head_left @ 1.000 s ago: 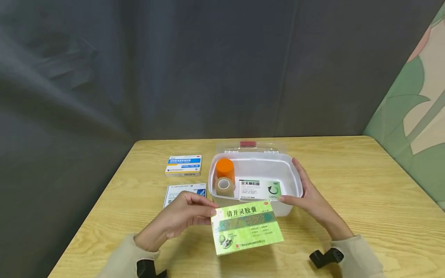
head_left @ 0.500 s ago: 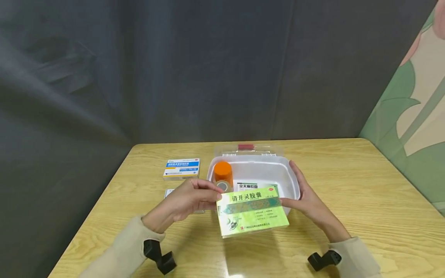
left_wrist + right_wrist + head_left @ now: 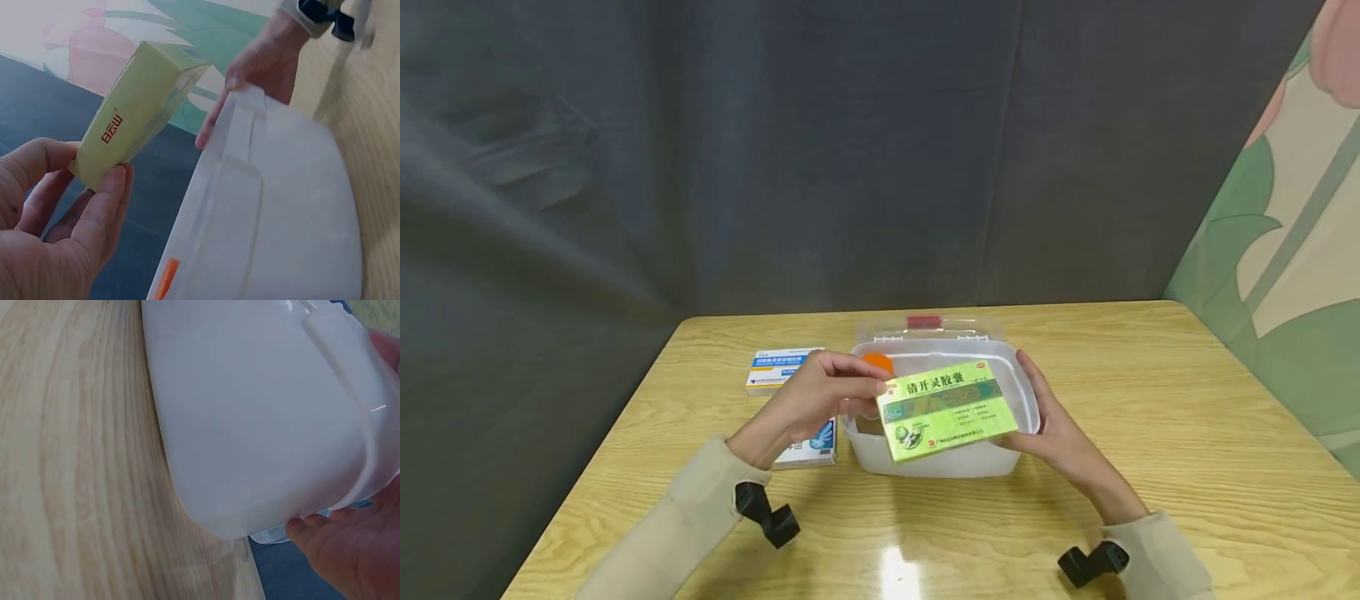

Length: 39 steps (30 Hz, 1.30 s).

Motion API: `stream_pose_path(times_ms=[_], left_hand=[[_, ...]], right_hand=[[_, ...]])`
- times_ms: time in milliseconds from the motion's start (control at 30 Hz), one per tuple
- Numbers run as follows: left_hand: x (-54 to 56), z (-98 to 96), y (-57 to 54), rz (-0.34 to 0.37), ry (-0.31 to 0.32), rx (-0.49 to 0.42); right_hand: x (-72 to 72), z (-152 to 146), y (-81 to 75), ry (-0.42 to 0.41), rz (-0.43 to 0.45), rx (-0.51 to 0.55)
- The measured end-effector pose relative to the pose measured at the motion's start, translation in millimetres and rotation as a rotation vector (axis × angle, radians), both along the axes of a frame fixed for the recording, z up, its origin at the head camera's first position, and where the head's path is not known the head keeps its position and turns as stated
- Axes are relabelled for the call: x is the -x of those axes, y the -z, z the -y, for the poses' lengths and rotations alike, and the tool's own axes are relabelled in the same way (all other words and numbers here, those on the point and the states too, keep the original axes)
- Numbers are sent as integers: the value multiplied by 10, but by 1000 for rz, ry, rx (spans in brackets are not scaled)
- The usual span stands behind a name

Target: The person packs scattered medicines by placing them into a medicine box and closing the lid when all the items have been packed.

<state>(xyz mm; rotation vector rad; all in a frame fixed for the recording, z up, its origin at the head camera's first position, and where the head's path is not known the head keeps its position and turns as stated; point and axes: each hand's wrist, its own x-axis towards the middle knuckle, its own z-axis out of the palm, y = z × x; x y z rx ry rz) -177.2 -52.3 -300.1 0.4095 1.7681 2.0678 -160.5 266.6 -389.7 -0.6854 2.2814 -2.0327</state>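
Note:
My left hand (image 3: 827,393) pinches a light-green medicine box (image 3: 946,417) by its left end, thumb on the near face. Tilted, the box hangs above a translucent white plastic bin (image 3: 928,465) and covers much of its opening. In the left wrist view, the end of the green medicine box (image 3: 134,115) sits between thumb and fingers, off the bin's rim. My right hand (image 3: 1063,433) holds the bin's right end, fingers along the outside and thumb near the front rim. An orange cap (image 3: 877,362) shows inside the bin at the left; the other contents are hidden.
Left of the bin lie a blue-and-white medicine box (image 3: 771,367) and, nearer, another white medicine box (image 3: 808,454), both partly behind my left hand. The bin's clear lid with a red latch (image 3: 923,322) lies folded back behind it. A dark curtain (image 3: 850,150) stands behind the table.
My left hand has carried the green medicine box up and away from me, from in front of the bin to over its opening. My right hand stays at the bin's right end.

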Motion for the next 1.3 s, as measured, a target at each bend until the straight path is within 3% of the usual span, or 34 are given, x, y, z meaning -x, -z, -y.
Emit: stream_pose_path(times_ms=[300,600,767,967,1100,1300], left_hand=[[229,-28,42,-43,-56,37],[407,-123,-14,-72,-33,84],[487,-190,-39,-70,-17,197],[560,-276,-78,-118,36,377],[595,-355,-79,-136,76,438],[642,-454,-65,-158,78,545]], right_hand=[[17,13,-7,52,30,-64],[22,27,-34,56,25,-68],[25,42,-20,52,26,-65],[36,47,-8,54,31,-65],[44,50,-14,54,33,-64],[46,74,-26,32,35,-49]])
